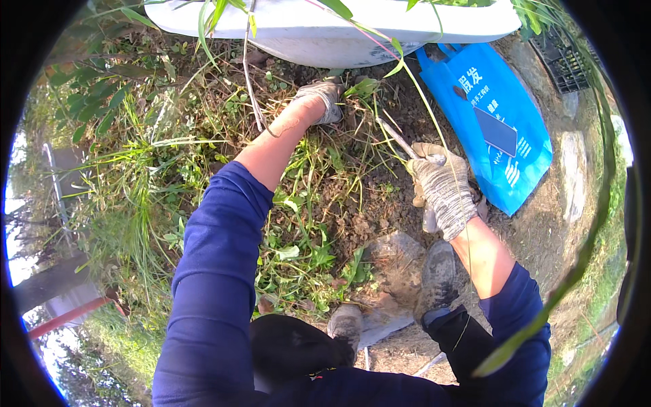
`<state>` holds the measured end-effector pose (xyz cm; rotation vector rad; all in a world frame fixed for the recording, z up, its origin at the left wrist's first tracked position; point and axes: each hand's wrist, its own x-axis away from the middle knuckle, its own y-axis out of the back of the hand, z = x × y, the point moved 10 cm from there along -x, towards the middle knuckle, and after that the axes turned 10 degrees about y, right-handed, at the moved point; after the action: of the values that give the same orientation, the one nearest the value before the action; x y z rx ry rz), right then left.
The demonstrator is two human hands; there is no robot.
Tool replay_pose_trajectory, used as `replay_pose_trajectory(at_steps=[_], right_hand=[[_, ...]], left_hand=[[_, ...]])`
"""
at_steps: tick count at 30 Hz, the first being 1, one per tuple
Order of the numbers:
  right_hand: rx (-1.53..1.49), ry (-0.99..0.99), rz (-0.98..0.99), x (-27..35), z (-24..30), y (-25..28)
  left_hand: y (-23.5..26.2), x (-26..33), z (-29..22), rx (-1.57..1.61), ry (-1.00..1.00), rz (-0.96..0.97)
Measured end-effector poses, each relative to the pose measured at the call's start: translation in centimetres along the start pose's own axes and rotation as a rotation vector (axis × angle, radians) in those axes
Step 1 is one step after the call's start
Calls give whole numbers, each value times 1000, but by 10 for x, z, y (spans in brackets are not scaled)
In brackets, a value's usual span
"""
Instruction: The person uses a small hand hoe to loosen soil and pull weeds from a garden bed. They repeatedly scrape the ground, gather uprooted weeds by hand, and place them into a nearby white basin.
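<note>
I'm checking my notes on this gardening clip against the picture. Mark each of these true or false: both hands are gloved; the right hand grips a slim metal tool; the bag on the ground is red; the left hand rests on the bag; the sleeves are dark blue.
1. Both hands are gloved. True: the left hand and the right hand both wear grey knit gloves.
2. The right hand grips a slim metal tool. True.
3. The bag is red. False: the bag is blue.
4. The left hand rests on the bag. False: it reaches into the weeds and soil below the white tub, apart from the bag.
5. The sleeves are dark blue. True.
</note>
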<state>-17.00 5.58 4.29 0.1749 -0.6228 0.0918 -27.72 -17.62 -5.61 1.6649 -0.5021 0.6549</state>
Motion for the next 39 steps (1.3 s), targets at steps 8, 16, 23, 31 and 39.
replay_pose_trajectory(at_steps=[8,16,23,31,39], right_hand=[[-235,-122,-207,1,-28,-30],[189,263,-252,-19,-24,-36],[758,426,-158,-13,-21,-38],[461,403,2,66,-76,55],[703,354,68,72,-76,102]], left_hand=[[-67,-67,28,533,309,149],[-10,-16,-5,140,112,-146],[-5,37,-11,21,83,-253],[-70,109,-35,-309,-284,101],[-22,56,-105,-393,-301,-333]])
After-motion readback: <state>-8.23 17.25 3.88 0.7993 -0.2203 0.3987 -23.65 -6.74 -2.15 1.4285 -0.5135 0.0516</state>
